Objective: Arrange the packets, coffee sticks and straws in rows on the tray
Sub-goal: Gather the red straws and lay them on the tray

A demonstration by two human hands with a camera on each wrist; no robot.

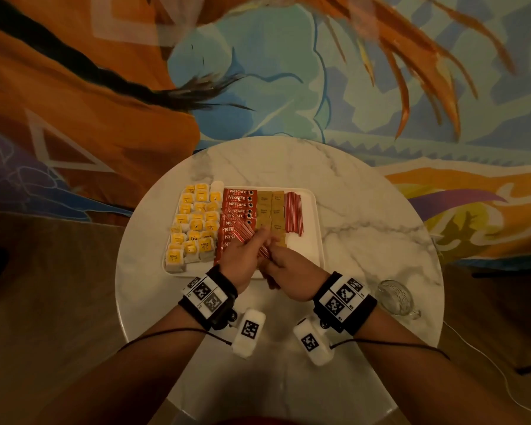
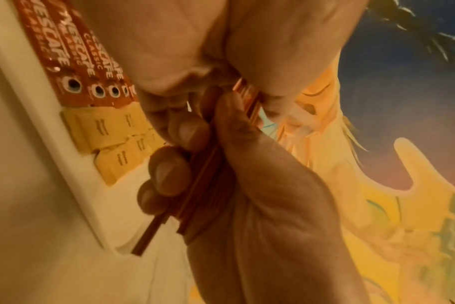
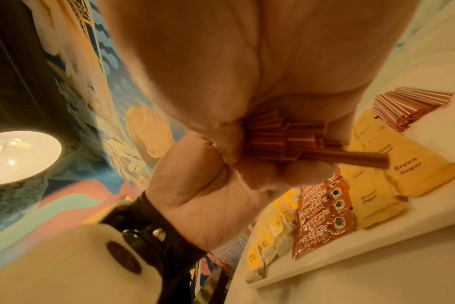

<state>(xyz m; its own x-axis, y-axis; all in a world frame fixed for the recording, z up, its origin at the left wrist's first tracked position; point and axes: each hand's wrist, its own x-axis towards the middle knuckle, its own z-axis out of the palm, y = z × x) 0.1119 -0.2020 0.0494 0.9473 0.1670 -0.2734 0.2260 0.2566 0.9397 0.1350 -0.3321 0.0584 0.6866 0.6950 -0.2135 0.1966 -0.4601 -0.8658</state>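
Observation:
A white tray (image 1: 307,245) holds rows of yellow tea bags (image 1: 193,222), red coffee sticks (image 1: 236,207), brown sugar packets (image 1: 270,210) and a laid row of red straws (image 1: 293,214). Over the tray's near middle, both hands hold one loose bundle of red straws (image 1: 242,233). My left hand (image 1: 246,251) curls its fingers (image 2: 169,170) round the bundle (image 2: 208,181). My right hand (image 1: 284,260) grips the bundle's near end, and the straw ends (image 3: 278,139) poke out of its fist. One straw (image 3: 351,159) sticks out further than the others.
The tray sits on a round marble table (image 1: 365,210). A glass mug (image 1: 396,297) stands near the table's right edge, beside my right wrist. Bare tray floor lies at the near right corner. A painted wall stands behind the table.

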